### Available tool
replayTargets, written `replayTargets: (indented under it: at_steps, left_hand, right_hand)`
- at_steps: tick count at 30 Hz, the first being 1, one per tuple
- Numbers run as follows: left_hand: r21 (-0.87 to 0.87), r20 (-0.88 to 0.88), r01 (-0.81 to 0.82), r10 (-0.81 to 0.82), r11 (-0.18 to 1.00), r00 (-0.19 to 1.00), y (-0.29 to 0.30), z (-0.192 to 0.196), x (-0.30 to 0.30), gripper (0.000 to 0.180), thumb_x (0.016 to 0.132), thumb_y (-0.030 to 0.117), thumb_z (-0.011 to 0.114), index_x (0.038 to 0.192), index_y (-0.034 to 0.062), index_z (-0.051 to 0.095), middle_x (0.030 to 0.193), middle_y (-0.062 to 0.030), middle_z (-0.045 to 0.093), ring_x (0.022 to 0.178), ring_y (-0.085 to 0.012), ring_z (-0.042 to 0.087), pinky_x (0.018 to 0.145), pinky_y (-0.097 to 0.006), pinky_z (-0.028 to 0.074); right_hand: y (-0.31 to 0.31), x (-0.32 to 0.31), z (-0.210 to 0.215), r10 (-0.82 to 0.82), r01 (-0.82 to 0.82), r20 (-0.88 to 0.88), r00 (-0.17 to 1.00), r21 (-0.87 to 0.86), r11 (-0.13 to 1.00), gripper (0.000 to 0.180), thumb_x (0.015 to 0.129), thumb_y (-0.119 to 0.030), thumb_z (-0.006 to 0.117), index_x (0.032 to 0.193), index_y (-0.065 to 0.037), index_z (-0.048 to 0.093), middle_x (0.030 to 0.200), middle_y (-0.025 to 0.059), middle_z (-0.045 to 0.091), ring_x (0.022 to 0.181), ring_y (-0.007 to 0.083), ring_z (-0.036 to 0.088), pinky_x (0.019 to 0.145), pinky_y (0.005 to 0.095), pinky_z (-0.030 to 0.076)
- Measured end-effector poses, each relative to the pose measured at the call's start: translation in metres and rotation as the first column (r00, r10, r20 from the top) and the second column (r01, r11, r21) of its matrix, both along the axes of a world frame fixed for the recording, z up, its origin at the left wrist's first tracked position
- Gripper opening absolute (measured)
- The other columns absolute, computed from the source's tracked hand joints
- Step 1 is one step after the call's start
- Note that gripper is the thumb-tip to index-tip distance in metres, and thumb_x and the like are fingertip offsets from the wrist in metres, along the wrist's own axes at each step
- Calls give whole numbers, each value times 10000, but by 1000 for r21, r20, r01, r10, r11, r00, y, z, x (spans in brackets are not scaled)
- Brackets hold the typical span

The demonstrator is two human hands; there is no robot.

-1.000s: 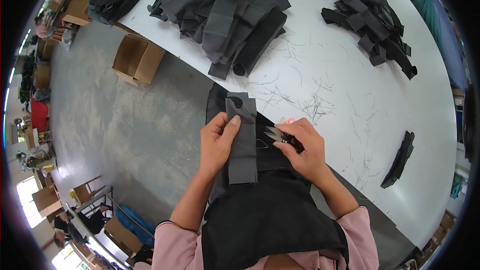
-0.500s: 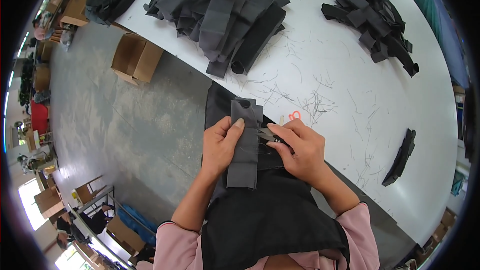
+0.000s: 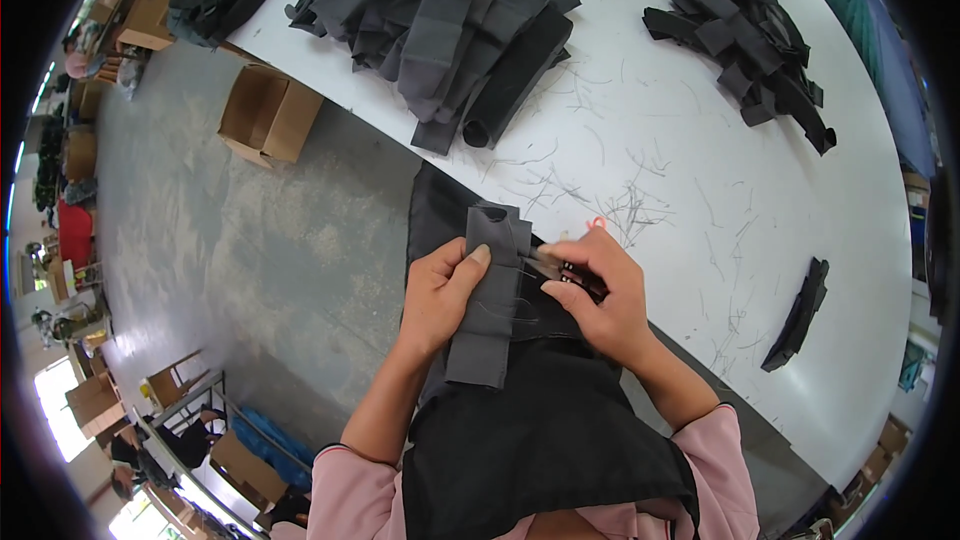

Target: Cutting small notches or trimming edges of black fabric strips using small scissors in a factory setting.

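My left hand [image 3: 440, 290] is closed on a dark grey fabric strip [image 3: 488, 315], its thumb lying on top, above the black apron on my lap. Loose threads trail from the strip's right edge. In my right hand [image 3: 612, 290] is a small pair of thread snips [image 3: 572, 275] with a black handle. Its blades point left, close to the strip's right edge; whether they touch a thread is too small to tell. Part of the snips is hidden by the fingers.
The white table [image 3: 600, 120] carries a large heap of grey fabric strips [image 3: 430, 30], a smaller dark heap [image 3: 745, 40], one dark folded piece [image 3: 797, 315] and scattered thread ends [image 3: 635, 205]. An orange-handled tool [image 3: 598, 224] lies behind my right hand. A cardboard box [image 3: 268, 115] stands on the floor.
The strip has tilted slightly, its lower end swinging left. My right hand with the snips has shifted a little to the right, away from the strip's edge.
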State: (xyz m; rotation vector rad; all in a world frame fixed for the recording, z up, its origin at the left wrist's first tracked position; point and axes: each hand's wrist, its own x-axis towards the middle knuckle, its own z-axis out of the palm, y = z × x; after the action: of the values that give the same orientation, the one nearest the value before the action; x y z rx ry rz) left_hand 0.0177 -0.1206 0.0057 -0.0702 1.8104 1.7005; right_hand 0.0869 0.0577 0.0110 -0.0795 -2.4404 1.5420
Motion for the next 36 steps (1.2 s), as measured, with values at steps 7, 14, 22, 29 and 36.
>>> replayTargets:
  at_steps: [7, 14, 22, 29, 36]
  left_hand:
    - [-70, -345, 136, -152, 988, 926, 5, -10, 6, 216, 867, 157, 628, 1019, 4, 622, 843, -51, 650, 756, -116, 580, 688, -249, 450]
    - [-112, -453, 183, -215, 977, 865, 11, -6, -4, 227, 844, 149, 648, 1022, 8, 638, 890, -78, 651, 815, -150, 597, 729, -265, 457]
    - [6, 58, -78, 78, 997, 995, 18, -6, -4, 164, 885, 133, 592, 921, -16, 652, 794, 29, 599, 712, -28, 502, 626, -201, 419]
    - [-13, 59, -83, 84, 996, 995, 19, -2, -6, 158, 876, 130, 596, 889, -20, 644, 763, 27, 593, 679, -32, 495, 594, -205, 407]
    - [-32, 26, -25, 26, 999, 999, 16, 2, -8, 161, 862, 135, 603, 864, -21, 644, 743, 21, 600, 678, -33, 503, 595, -207, 413]
  right_hand:
    - [-9, -19, -11, 37, 86, 282, 959, -411, 907, 123, 788, -74, 678, 797, -12, 572, 687, 25, 535, 587, 99, 437, 558, 238, 367]
    - [-4, -27, -18, 399, 311, 484, 779, -851, 424, 116, 871, -143, 609, 840, -38, 570, 689, -23, 532, 578, 48, 426, 510, 207, 334]
    - [-2, 13, -13, -159, 188, 153, 975, -202, 961, 194, 798, -54, 671, 976, -43, 594, 805, 37, 546, 595, 75, 493, 513, 230, 419]
    - [5, 15, -6, 39, -42, 102, 994, 28, 999, 293, 702, 20, 702, 981, -22, 623, 787, 71, 552, 639, 159, 524, 543, 243, 402]
    - [8, 13, -5, 50, -52, 51, 997, 34, 998, 300, 692, -38, 735, 974, -64, 637, 762, 55, 565, 548, 180, 523, 478, 274, 402]
